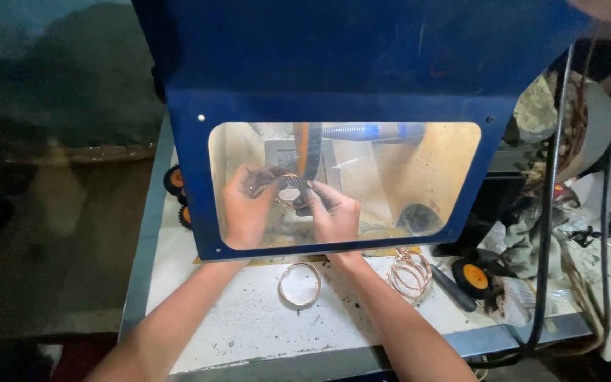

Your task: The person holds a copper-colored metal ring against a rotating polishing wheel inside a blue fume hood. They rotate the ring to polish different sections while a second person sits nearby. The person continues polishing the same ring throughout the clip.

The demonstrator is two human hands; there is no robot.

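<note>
- Both forearms reach fwd from the near edge, under the blue guard (334, 78) w/ clear window, wrists roughly level, arms converging toward centre.
- Left hand (247, 205): behind the window, fingers curled up, pinching the left side of a thin copper ring (290, 189).
- Right hand (332, 211): just right of it, fingers bent, closed on the ring's right side; thumbs nearly meet.
- Ring sits between both hands, right at the dark vertical belt (310, 152) inside the housing.
- White tabletop (249, 325), near side: one loose bangle (299, 284) between the forearms; stack of copper rings (409, 272) just right of the right forearm.
- Far right: orange-hubbed wheel (474, 276), rags, cables; clutter, details unclear.
</note>
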